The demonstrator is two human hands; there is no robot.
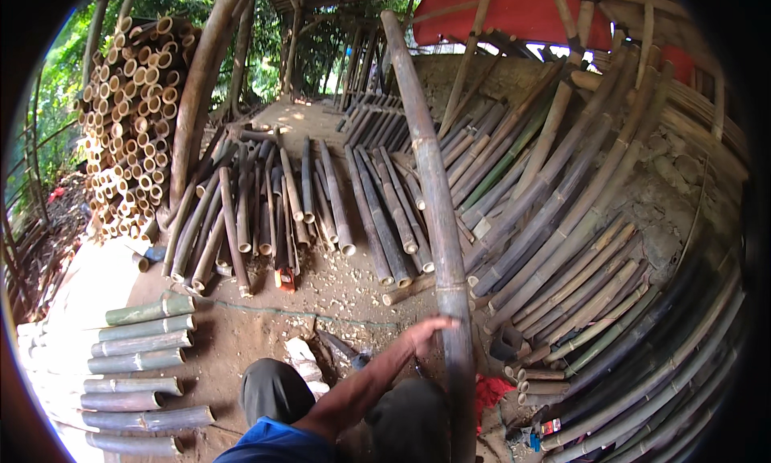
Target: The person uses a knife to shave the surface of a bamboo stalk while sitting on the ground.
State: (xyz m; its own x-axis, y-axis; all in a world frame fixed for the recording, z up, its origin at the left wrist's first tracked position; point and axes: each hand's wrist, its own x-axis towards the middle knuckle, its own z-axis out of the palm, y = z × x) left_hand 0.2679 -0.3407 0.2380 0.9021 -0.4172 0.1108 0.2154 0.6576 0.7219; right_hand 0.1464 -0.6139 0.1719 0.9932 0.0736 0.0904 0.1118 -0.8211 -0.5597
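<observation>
A long, dark bamboo pole point(438, 210) stands steeply tilted in front of me, its far end high up and its near end running out past the lower edge. My left hand point(432, 334) is closed on the pole's lower part from the left side, with the arm in a blue sleeve point(277, 443) reaching across my knees. Part of its grip is hidden against the pole. My right hand does not show. On the ground by my left knee point(277, 391) lie a dark, blade-like tool point(337, 346) and a pale piece of wood point(303, 358).
Cut bamboo lengths point(144, 330) lie at the left, with more bundled ahead point(265, 190). Long poles point(554, 198) lean along the right side. A tall stack point(136, 126) shows its open ends. Wood shavings point(353, 302), a green cord point(281, 311) and a red cloth point(490, 392) lie around.
</observation>
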